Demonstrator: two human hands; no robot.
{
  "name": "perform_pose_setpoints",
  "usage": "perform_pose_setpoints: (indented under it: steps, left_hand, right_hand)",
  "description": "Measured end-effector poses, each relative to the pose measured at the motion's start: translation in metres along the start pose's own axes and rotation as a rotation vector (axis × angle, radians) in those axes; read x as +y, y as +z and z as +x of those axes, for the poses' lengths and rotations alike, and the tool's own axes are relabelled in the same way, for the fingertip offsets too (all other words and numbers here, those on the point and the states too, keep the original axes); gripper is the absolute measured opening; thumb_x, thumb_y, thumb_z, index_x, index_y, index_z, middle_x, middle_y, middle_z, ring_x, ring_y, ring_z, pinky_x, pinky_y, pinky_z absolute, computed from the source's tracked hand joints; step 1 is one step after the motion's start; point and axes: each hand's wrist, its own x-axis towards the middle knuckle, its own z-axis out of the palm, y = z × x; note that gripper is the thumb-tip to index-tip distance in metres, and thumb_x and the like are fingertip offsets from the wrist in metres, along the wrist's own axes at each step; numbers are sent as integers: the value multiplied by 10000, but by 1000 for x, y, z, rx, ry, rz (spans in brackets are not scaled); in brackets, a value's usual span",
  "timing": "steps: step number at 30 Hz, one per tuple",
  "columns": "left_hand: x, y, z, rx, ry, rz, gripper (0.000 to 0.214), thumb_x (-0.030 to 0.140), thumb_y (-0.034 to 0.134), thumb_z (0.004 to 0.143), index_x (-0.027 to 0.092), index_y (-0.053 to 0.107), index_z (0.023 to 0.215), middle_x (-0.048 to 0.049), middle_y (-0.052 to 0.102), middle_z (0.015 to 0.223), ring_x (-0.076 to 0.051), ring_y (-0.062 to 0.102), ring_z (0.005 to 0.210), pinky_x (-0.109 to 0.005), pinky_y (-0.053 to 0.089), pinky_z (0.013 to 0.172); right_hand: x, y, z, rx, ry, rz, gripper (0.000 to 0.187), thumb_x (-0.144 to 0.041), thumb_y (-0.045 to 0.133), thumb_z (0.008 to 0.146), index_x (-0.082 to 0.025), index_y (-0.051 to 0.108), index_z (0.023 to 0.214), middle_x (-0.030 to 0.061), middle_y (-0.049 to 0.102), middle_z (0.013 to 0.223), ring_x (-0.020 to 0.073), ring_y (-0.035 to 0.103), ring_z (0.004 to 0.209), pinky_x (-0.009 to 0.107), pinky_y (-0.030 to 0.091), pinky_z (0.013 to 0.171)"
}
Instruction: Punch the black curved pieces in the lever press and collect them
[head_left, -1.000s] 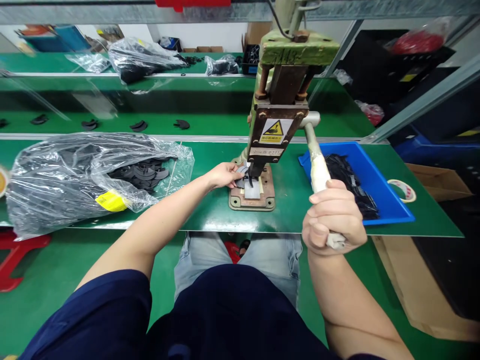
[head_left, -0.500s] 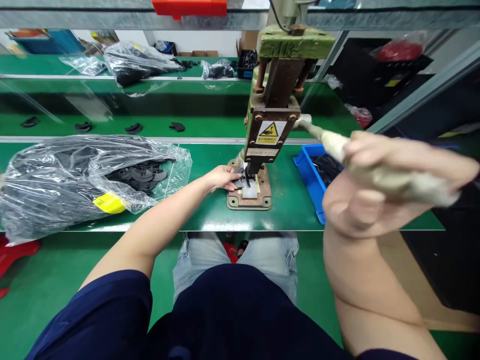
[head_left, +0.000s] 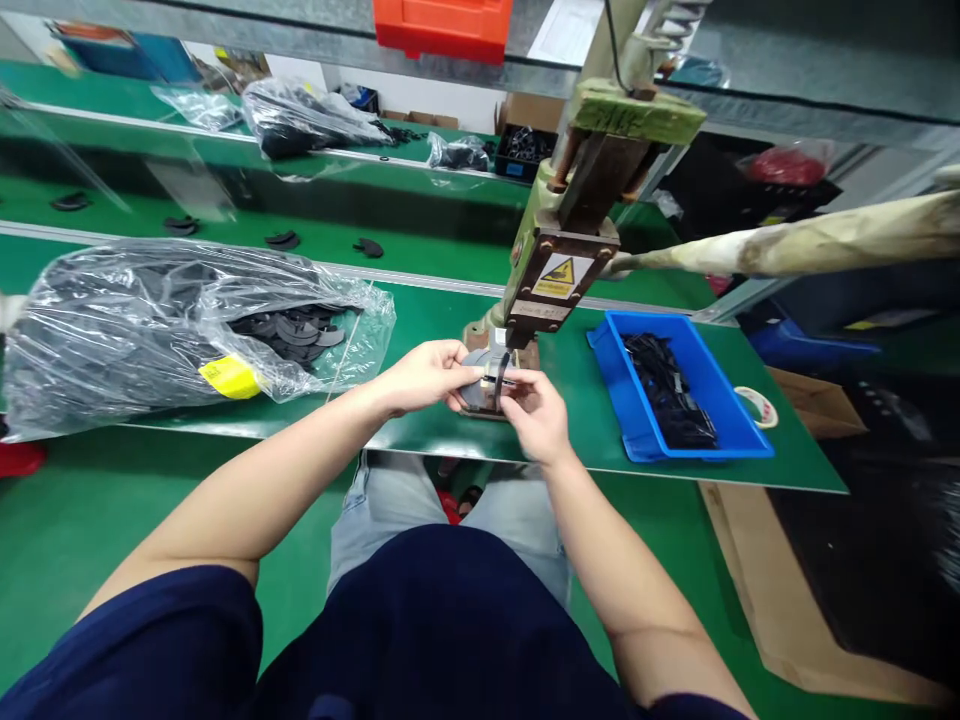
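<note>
Both hands, left (head_left: 424,375) and right (head_left: 534,415), are pinching a dark curved part (head_left: 480,385) under the press (head_left: 570,250) on the bench (head_left: 420,320), blue bin (head_left: 739,425) nearby.

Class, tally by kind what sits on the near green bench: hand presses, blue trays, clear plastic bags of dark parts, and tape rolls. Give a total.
Hand press: 1
Blue tray: 1
Clear plastic bag: 1
Tape roll: 1
Total: 4

The table (head_left: 420,310) was green, the tray (head_left: 739,425) blue, the parts (head_left: 671,395) black, the bin (head_left: 442,25) orange, and the press (head_left: 592,190) bore a yellow-and-black label (head_left: 559,272).
</note>
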Motion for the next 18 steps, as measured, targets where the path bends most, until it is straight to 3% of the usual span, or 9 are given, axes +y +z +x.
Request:
perform_pose_setpoints:
  steps: [3,9,13,18]
  left_hand:
    - [3,12,-9,-34,17,5,455,467,902,827,175,553,823,-4,721,646,-123,680,506,-214,564,497]
    - [7,14,-13,-81,-5,15,474,498,887,831,189,531,791,-2,697,616,-122,661,496,-196,505,455]
    - [11,7,-10,-89,-31,72,477,501,889,828,184,535,784,10,668,605,-109,630,485,-197,479,454]
    - [8,2,-14,21,56,258,402,503,820,888,191,566,873,12,651,693,-121,616,549,-237,481,512]
  right_hand:
    - [-1,18,-3,6,47,19,338,-539,735,915,-231,681,1043,39,754,981,152,717,856,307,643,782]
    - [-6,25,-10,11,49,-21,318,-551,640,975,-236,650,1017,36,717,951,145,667,800,303,599,720]
    - [-14,21,-8,-66,-11,-116,267,-484,572,1022,-232,645,1077,28,723,912,137,656,744,299,573,693]
    - [-26,2,2,-164,-163,-301,195,-392,603,1000,-229,695,1056,71,756,985,195,692,906,384,581,861]
